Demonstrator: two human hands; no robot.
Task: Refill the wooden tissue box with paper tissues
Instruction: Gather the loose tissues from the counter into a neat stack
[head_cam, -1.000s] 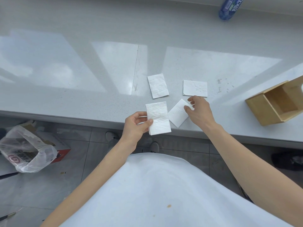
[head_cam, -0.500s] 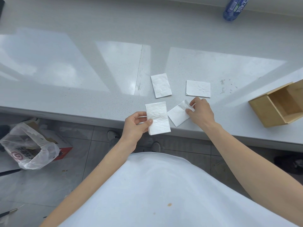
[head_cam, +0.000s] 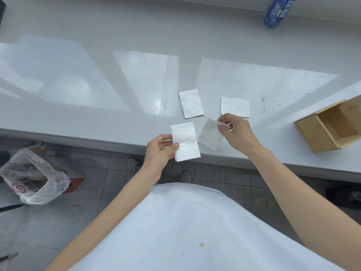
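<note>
My left hand [head_cam: 159,153] pinches a small stack of folded white tissues [head_cam: 186,141] by its left edge, at the front edge of the counter. My right hand [head_cam: 237,133] grips another folded tissue [head_cam: 210,136] by its top right corner and holds it tilted just right of the stack. Two more folded tissues lie flat on the counter beyond: one [head_cam: 191,103] behind the stack, one [head_cam: 235,107] behind my right hand. The open wooden tissue box [head_cam: 332,127] lies on its side at the right, its inside showing nothing.
The white counter [head_cam: 97,85] stretches left and back. A blue bottle [head_cam: 278,10] stands at the far right back. On the floor at the left sit a white plastic bag [head_cam: 33,180] and a red-edged box [head_cam: 75,182].
My right hand has taken hold of the third tissue by its corner and raised it off the counter. The left hand still holds its stack in the same spot.
</note>
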